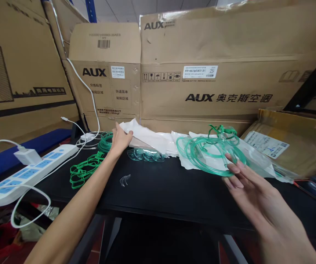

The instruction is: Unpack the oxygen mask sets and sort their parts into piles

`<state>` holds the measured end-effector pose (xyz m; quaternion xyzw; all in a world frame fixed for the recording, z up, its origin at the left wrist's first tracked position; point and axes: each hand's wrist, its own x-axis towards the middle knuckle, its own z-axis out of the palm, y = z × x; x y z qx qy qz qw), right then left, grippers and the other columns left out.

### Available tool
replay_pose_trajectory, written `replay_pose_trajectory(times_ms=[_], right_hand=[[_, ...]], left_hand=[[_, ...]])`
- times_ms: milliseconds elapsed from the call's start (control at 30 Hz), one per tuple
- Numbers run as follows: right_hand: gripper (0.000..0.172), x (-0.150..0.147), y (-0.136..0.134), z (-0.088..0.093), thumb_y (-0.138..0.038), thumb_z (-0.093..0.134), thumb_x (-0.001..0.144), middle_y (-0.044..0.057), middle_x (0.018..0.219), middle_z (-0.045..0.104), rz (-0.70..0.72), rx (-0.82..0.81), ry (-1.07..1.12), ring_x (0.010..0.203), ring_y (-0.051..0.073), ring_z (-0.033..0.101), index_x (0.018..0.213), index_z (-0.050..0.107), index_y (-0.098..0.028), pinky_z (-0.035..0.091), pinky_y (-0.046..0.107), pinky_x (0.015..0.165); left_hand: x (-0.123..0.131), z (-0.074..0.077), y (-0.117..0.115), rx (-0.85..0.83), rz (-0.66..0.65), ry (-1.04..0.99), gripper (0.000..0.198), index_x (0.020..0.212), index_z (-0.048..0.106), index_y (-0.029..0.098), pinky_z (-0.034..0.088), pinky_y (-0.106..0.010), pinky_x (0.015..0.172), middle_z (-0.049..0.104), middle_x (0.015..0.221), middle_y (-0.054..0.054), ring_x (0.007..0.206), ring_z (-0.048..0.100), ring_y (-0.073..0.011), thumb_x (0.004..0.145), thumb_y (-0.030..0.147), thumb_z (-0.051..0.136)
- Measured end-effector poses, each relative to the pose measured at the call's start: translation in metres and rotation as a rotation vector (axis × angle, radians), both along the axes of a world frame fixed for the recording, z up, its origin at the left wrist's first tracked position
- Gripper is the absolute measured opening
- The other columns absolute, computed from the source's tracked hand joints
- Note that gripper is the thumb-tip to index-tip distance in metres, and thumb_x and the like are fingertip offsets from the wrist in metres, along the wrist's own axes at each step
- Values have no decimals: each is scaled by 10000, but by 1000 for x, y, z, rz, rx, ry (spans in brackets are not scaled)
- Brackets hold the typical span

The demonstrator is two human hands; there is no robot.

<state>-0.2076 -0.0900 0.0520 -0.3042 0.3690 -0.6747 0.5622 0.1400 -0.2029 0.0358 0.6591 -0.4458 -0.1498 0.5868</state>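
Observation:
My left hand [122,138] is closed on the upper left edge of a white pouch [145,135], lifting that end off the black table. Pinched between the thumb and fingers of my right hand [253,189] is a coil of clear green tubing [199,163], with a green elastic strap [222,131] bunched on top. More white pouches [171,141] lie flat behind and under the coil. Several clear greenish mask-like cups [146,155] rest in a row just below the lifted pouch. Another green tubing coil [105,142] is partly hidden behind my left hand.
Loose green straps [84,169] and a few thin wire-like strips [124,180] lie on the black table [158,194]. A white power strip [33,172] with cables occupies the left. Large cardboard boxes [215,44] wall the back; a smaller carton [292,143] stands right.

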Motion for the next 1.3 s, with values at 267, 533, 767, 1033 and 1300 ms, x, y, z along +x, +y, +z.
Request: replay_pose_trajectory(times_ms=[267, 533, 767, 1033, 1300], right_hand=[[303, 4, 3, -1, -219, 944, 621, -29, 791, 516, 69, -1, -37, 575, 54, 335, 853, 757, -164, 460, 133, 486], [282, 7, 6, -1, -259, 958, 603, -34, 724, 529, 150, -32, 31, 537, 51, 347, 753, 738, -166, 416, 149, 452], [232, 4, 10, -5, -296, 913, 691, -30, 697, 556, 249, -36, 155, 494, 47, 388, 748, 719, -182, 401, 182, 471], [222, 15, 9, -11, -297, 849, 770, -35, 654, 554, 422, -39, 258, 459, 39, 372, 904, 735, -162, 336, 205, 466], [473, 24, -1, -35, -489, 703, 873, -7, 712, 579, 500, 0, 702, 452, 53, 333, 1151, 716, -107, 303, 243, 460]], left_hand=[[-5, 20, -3, 339, -374, -834, 611, 1499, 466, 229, 185, -442, 1257, 305, 1662, -91, 1541, 251, -288, 941, 466, 541], [-48, 28, -52, 835, -592, -1081, 763, 1581, 340, 255, 268, -632, 1186, 221, 1687, -130, 1491, 321, -394, 948, 642, 518], [-84, 28, -69, 950, -626, -1218, 519, 1402, 549, 189, 412, -593, 1108, 519, 1473, -143, 1324, 523, -331, 979, 485, 599], [-95, 39, -72, 679, -712, -1226, 407, 1315, 640, 184, 437, -516, 1093, 617, 1393, -128, 1281, 577, -300, 955, 373, 659], [-92, 55, -1, 132, -740, -1073, 397, 1255, 714, 219, 476, -333, 937, 743, 1229, -49, 1087, 680, -236, 1034, 400, 439]])
